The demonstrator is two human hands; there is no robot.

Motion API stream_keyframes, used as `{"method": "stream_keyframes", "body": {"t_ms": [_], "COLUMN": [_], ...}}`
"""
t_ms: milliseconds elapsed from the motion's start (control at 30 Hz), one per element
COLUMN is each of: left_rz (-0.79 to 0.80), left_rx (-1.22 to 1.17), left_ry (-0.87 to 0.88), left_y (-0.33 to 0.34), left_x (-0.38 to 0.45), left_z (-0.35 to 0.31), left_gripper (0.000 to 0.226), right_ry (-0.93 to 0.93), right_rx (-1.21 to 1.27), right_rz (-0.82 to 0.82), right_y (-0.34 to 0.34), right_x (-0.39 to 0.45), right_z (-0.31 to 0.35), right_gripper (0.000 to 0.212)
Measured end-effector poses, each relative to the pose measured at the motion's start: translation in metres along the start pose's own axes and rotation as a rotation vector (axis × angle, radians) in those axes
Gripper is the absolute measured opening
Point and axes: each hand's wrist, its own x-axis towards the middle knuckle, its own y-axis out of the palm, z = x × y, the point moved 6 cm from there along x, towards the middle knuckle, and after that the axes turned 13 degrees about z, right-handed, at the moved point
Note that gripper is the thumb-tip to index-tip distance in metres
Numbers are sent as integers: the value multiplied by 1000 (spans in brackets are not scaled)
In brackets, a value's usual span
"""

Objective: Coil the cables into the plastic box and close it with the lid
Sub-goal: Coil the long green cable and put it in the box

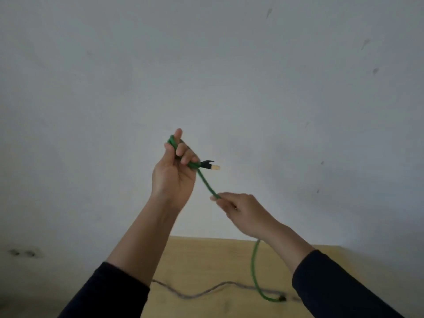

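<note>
A green cable [207,184] is held up in front of the wall. My left hand [175,173] is raised and shut on a loop of it, and the cable's black plug with a pale tip [210,165] sticks out to the right of the fingers. My right hand [238,208] sits lower and to the right, pinching the same cable. Below that hand the cable hangs down to the wooden table [202,260], where its far end [281,299] lies. A grey cable [206,292] lies in a wave across the table. No plastic box or lid is in view.
A plain pale wall [206,65] fills most of the view. The table's far edge runs just below my hands, and a dark floor strip [27,301] shows at the lower left.
</note>
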Motion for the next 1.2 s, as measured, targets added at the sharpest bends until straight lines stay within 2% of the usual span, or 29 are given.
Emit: {"method": "stream_keyframes", "body": {"t_ms": [67, 100, 167, 233, 367, 500, 667, 767, 833, 933, 1100, 1133, 1200], "left_rz": [-95, -107, 8, 171, 351, 394, 398, 338, 260, 129, 4, -25, -84], "left_rx": [310, 542, 1048, 1262, 1189, 968, 421, 78, -42, -29, 113, 204, 584], "left_ry": [-20, -59, -136, -199, -344, -411, -484, -411, -298, -171, -106, -105, -122], "left_y": [-18, -24, -22, -18, -14, -1, 10, 13, 10, 1, -14, -18, -26], "left_x": [1, -2, -14, -28, -52, -61, -52, -41, -28, -10, 0, -1, -6], "left_z": [-4, -1, 12, 29, 51, 59, 57, 51, 39, 15, 0, 0, 2], "left_gripper": [36, 36, 37, 34, 39, 55, 59, 58, 57, 54, 40, 38, 36], "right_ry": [-14, -22, -40, -46, -78, -160, -236, -203, -107, -25, -13, -8, 0], "right_rx": [-84, -129, -267, -355, -174, -21, 433, 583, 546, 243, -35, -73, -158], "right_rz": [115, 152, 196, 205, 203, 222, 43, -25, -76, -54, 104, 146, 237], "right_y": [8, 6, -5, -23, -63, -81, -83, -60, -45, -27, -2, 2, 6], "right_x": [-5, -5, -5, -3, -1, 7, 19, 26, 28, 19, 3, 1, -5], "right_z": [15, 24, 41, 53, 64, 61, 29, 10, -1, -7, 11, 18, 31], "right_gripper": [27, 26, 24, 17, 9, 14, 9, 15, 22, 27, 27, 27, 24]}}
